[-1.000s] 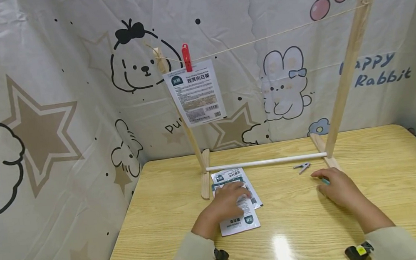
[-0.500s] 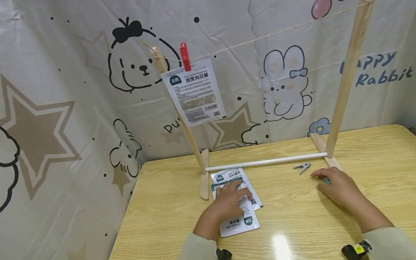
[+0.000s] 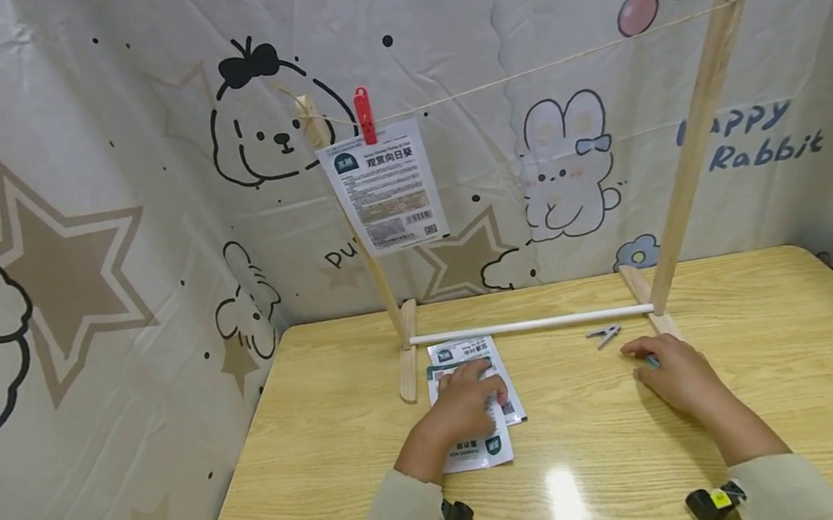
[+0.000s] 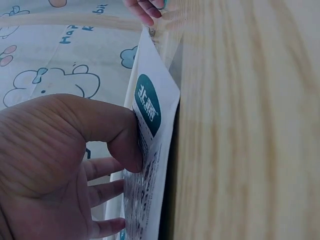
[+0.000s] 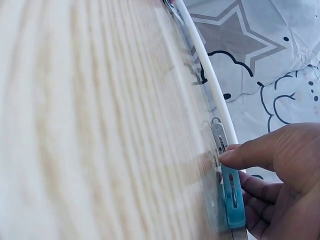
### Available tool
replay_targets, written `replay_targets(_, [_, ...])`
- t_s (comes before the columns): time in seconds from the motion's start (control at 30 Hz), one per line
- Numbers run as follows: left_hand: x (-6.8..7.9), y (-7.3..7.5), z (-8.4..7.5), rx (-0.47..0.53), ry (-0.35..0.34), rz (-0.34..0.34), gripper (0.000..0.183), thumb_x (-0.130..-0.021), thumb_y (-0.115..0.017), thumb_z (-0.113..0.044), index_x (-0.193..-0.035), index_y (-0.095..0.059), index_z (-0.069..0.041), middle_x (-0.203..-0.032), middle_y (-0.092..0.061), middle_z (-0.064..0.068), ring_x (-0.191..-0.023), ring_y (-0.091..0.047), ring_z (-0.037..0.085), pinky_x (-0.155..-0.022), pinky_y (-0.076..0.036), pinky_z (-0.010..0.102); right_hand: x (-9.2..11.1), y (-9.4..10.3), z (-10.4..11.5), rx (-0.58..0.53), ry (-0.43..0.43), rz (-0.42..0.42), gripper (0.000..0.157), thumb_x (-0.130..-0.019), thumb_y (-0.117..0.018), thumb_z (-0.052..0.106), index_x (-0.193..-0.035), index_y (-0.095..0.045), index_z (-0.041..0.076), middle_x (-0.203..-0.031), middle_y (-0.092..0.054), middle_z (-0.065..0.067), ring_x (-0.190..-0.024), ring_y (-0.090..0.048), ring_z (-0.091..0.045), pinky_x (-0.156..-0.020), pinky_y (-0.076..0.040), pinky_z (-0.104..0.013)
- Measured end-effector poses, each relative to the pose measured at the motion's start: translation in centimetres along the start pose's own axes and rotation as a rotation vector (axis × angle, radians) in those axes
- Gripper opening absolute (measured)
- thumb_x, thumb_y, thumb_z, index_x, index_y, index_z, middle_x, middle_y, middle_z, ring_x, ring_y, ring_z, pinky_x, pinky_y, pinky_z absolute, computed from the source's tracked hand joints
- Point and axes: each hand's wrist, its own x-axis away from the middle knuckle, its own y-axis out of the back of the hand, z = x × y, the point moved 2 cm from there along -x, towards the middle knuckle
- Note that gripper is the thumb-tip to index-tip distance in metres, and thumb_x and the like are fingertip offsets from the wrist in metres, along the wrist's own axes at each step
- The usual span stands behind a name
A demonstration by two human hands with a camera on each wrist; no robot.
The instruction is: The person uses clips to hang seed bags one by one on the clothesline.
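Pinching teal peg [image 5: 233, 205] w/ R hand [image 3: 676, 376] nr white rod [image 3: 531, 324].
Touching packets [image 3: 478, 453] before rod w/ L hand [image 3: 468, 401], prob. spread.

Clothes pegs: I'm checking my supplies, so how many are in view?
3: a red peg on the hanging packet, a grey peg on the table, and a teal peg in the right hand. Others may be hidden.
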Motion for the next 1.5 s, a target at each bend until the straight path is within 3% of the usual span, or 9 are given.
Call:
replay_targets(0.23, [-0.2,-0.1,0.2,0.040,-0.010,-0.006,0.032,-0.074,-0.075,-0.005,-0.086,-0.056,-0.028,-0.161,-0.039,0.000,-0.156,-0.022,0.029,-0.123,-0.017,0.064,0.0,-0.1,0.3,-0.059,0.006,-0.032,0.031,-0.094,-0.063,0.005,-0.125,-0.066,0.001,-0.116,-0.066,-0.024,-0.111,-0.060,-0.045,-0.092,-0.048,-0.061])
replay_targets(0.5, [-0.2,0.4,0.5,0.056,-0.076,-0.061,0.025,-0.071,-0.071,-0.004,-0.084,-0.061,-0.024,-0.133,-0.062,-0.003,-0.150,-0.035,0.027,-0.122,-0.017,0.067,0.2,0.0,0.7,-0.106,0.019,-0.045,0.030,-0.099,-0.062,0.011,-0.127,-0.065,0.003,-0.121,-0.064,-0.023,-0.112,-0.061,-0.045,-0.093,-0.050,-0.060])
replay_targets(0.77, [-0.3,0.4,0.9,0.054,-0.083,-0.087,0.024,-0.075,-0.077,-0.007,-0.082,-0.064,-0.025,-0.114,-0.063,-0.007,-0.134,-0.049,0.018,-0.123,-0.021,0.060,0.3,-0.1,0.7,-0.121,-0.038,-0.024,0.031,-0.102,-0.060,0.021,-0.125,-0.067,0.002,-0.123,-0.064,-0.023,-0.106,-0.065,-0.040,-0.088,-0.054,-0.054])
replay_targets(1.03, [-0.4,0.5,1.1,0.019,-0.123,-0.124,0.016,-0.084,-0.079,-0.017,-0.079,-0.068,-0.028,-0.110,-0.065,-0.010,-0.128,-0.053,0.017,-0.119,-0.031,0.050,0.2,0.0,0.8,-0.127,-0.062,-0.028,0.026,-0.102,-0.060,0.024,-0.115,-0.071,0.004,-0.123,-0.064,-0.023,-0.109,-0.064,-0.041,-0.089,-0.054,-0.055])
replay_targets(1.17, [-0.3,0.6,1.1,0.037,-0.111,-0.103,0.016,-0.086,-0.080,-0.025,-0.077,-0.068,-0.029,-0.108,-0.064,-0.010,-0.126,-0.053,0.018,-0.115,-0.034,0.048,0.3,0.0,0.9,-0.129,-0.054,-0.027,0.025,-0.103,-0.060,0.024,-0.115,-0.071,0.005,-0.123,-0.064,-0.023,-0.109,-0.064,-0.041,-0.089,-0.054,-0.054])
replay_targets(1.5, [-0.2,0.8,1.0,0.060,-0.102,-0.084,0.015,-0.087,-0.077,-0.025,-0.076,-0.066,-0.029,-0.111,-0.063,-0.011,-0.128,-0.052,0.017,-0.116,-0.034,0.050,0.2,0.2,0.9,-0.129,-0.030,-0.033,0.024,-0.103,-0.058,0.022,-0.115,-0.071,0.004,-0.122,-0.063,-0.022,-0.107,-0.064,-0.040,-0.088,-0.055,-0.054])
